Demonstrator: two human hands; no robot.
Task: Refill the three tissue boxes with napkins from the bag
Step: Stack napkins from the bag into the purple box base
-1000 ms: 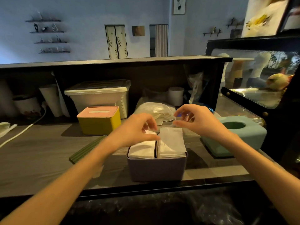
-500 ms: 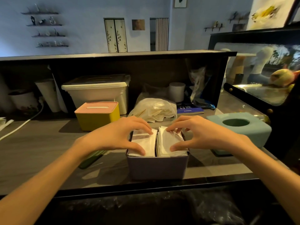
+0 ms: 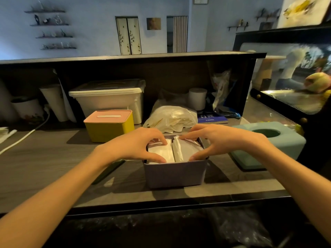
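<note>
An open purple tissue box (image 3: 175, 174) stands at the counter's front edge. Two stacks of white napkins sit side by side inside it. My left hand (image 3: 136, 145) spans the left stack (image 3: 163, 153), thumb at the near end and fingers curled over the far end. My right hand (image 3: 215, 140) grips the right stack (image 3: 188, 149) the same way. Behind the box lies the plastic bag of napkins (image 3: 172, 119). A yellow box with a pink slotted lid (image 3: 109, 126) stands back left. On the right is a teal box with a round hole (image 3: 268, 142).
A dark green lid (image 3: 109, 169) lies on the counter, partly under my left forearm. A white storage bin (image 3: 109, 99), cups and a paper roll (image 3: 197, 98) line the back shelf. A white cable (image 3: 23, 136) crosses the left. A glass display case (image 3: 293, 102) stands at right.
Both hands came down onto the napkin stacks and pushed them lower; the stacks stood above the rim before and now sit about level with it.
</note>
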